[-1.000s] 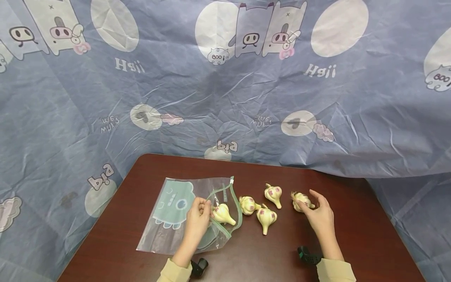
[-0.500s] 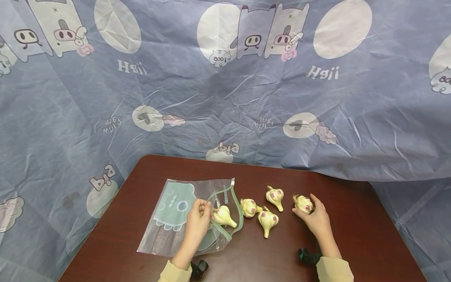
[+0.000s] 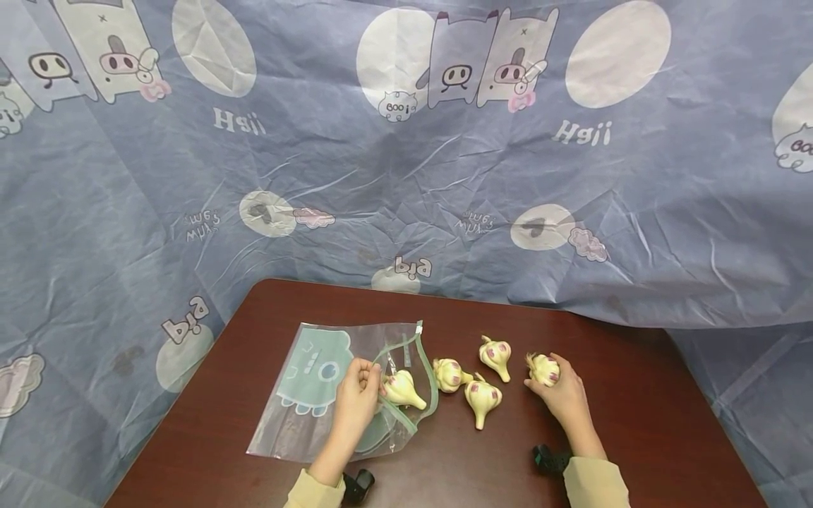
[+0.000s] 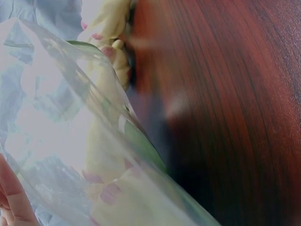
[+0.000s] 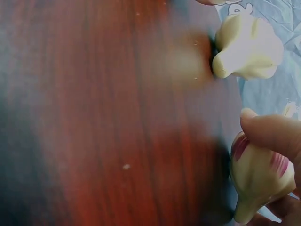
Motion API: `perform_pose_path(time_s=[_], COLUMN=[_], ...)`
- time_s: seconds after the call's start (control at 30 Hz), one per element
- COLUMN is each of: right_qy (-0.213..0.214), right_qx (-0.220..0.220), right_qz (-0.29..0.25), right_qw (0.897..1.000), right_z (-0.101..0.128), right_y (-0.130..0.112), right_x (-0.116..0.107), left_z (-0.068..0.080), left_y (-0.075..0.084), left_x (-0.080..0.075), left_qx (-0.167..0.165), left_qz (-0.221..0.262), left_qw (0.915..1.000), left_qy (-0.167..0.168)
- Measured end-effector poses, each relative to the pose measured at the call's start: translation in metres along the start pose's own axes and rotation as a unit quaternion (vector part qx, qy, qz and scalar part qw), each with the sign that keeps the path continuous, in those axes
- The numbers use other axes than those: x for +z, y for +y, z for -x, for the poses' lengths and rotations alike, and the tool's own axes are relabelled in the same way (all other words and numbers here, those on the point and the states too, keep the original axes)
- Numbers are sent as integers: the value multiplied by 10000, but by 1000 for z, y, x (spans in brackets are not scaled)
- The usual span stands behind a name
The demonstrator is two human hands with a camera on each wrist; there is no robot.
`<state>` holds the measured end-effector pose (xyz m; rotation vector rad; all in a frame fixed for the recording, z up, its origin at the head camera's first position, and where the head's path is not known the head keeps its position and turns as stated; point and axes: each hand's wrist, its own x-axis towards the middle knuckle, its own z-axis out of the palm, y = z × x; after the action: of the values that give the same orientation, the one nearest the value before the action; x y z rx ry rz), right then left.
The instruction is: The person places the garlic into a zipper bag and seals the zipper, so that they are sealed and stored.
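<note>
In the second shown, the right hand [image 3: 568, 402] has closed in: its index finger stood away from the held garlic bulb [image 3: 545, 370] at first, and now thumb and fingers grip it, as the right wrist view confirms. That bulb has turned, showing purple patches upward, and sits near where it was. The left hand [image 3: 357, 390] matches the earlier frames, its fingers curled and pinching the clear bag [image 3: 311, 374] by its opening. The mouth faces 3 o'clock, with the bagged bulb [image 3: 401, 387] lying inside it.

Three others have stayed put between the hands: the upper bulb [image 3: 495, 354] at 10 o'clock from the right hand, the lower bulb [image 3: 483, 399] at 9, and the middle bulb [image 3: 448, 375] just beside the bag's rim.

Worktop [image 3: 641, 395] stretches from the right hand towards 3 o'clock, up to a slanting edge. At 12 o'clock the far edge meets patterned cloth [image 3: 406, 162]; the bag's closed end points to 9.
</note>
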<state>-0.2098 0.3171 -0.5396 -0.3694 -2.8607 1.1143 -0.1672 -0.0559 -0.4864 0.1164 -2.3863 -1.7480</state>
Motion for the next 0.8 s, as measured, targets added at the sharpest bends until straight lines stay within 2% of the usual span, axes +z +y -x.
perform_pose_path(time_s=[0.17,0.43,0.6,0.8], right_qy=[335,728,737,738], right_qx=[46,196,92,-338], right_qz=[-9,-407,-577,-689], right_qw=[9994,9963,9956,9943], right_z=[8,24,34,46], right_y=[1,-7,-27,-66], right_x=[1,-4,-12,-19], left_z=[1,1,2,2], left_y=[0,0,0,2], left_x=[0,1,1,1], left_qx=[-48,-13,34,38], left_qz=[129,36,-21,106], left_qw=[9999,10000,10000,9999], left_qy=[-51,-26,-33,-53])
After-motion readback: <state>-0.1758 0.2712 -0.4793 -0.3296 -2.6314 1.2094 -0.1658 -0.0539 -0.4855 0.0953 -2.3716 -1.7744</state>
